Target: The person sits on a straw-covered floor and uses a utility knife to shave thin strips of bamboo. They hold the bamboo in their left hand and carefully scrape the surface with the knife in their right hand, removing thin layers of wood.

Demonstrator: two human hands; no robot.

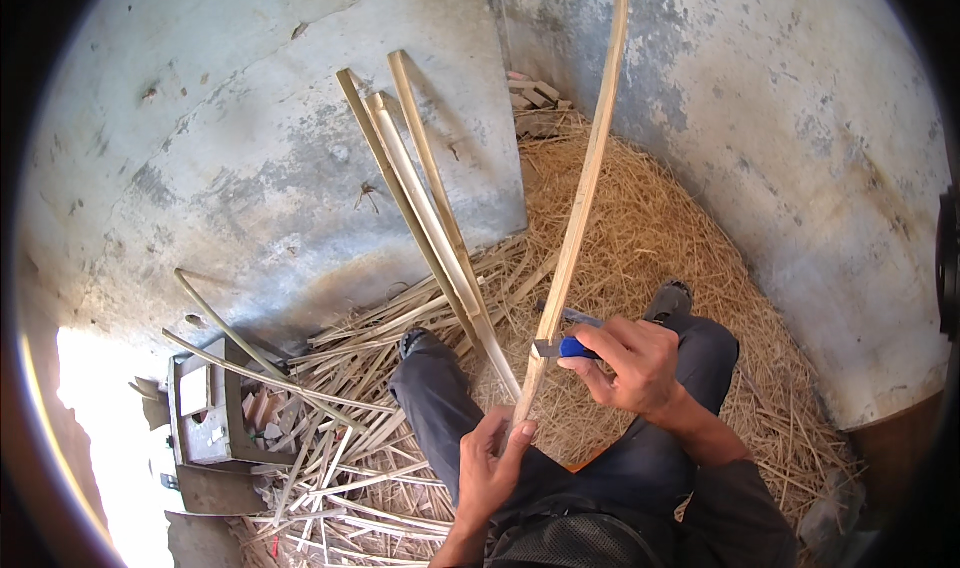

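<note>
A long, pale split-bamboo strip rises from my lap toward the top of the view. Its lower end is gripped by my left hand, with the thumb and fingers closed around it. My right hand is closed on a knife with a blue handle. The knife's short, flat blade lies across the strip, touching it a little above my left hand. The strip runs between my dark-trousered legs.
Several split bamboo lengths lean against the left wall. Loose slats cover the floor at left, beside a worn box. A heap of thin shavings lies ahead and to the right, against the right wall.
</note>
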